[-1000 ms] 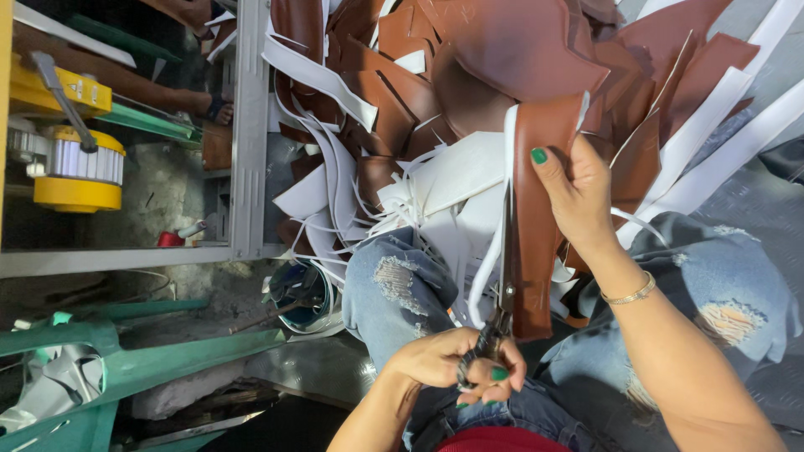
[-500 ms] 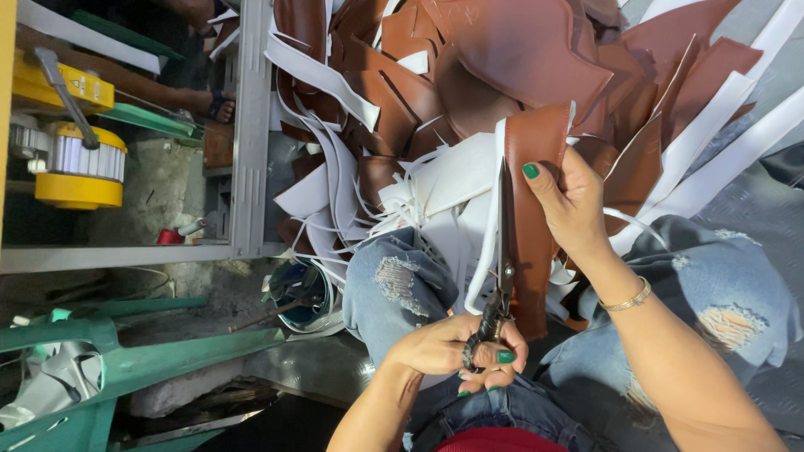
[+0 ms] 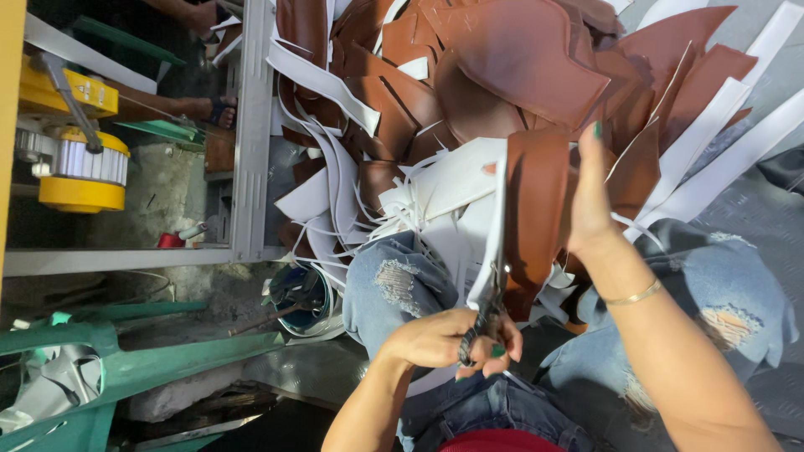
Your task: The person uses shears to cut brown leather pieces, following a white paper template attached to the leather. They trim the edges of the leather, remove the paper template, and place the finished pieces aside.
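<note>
Fingers [image 3: 494,347] of the left hand [image 3: 444,339] are curled shut through the handles of dark scissors [image 3: 486,314] at lower centre, while the right hand [image 3: 590,197] pinches the top of a brown leather piece [image 3: 536,209] with a white edge strip, held upright mid-frame. Behind, a big heap of brown and white offcuts [image 3: 469,75] fills the upper frame, ripped blue jeans [image 3: 394,285] sit below it, and a yellow machine [image 3: 75,159] stands at upper left.

Scissors [image 3: 484,322] in left hand [image 3: 444,339], brown piece [image 3: 536,209]
</note>
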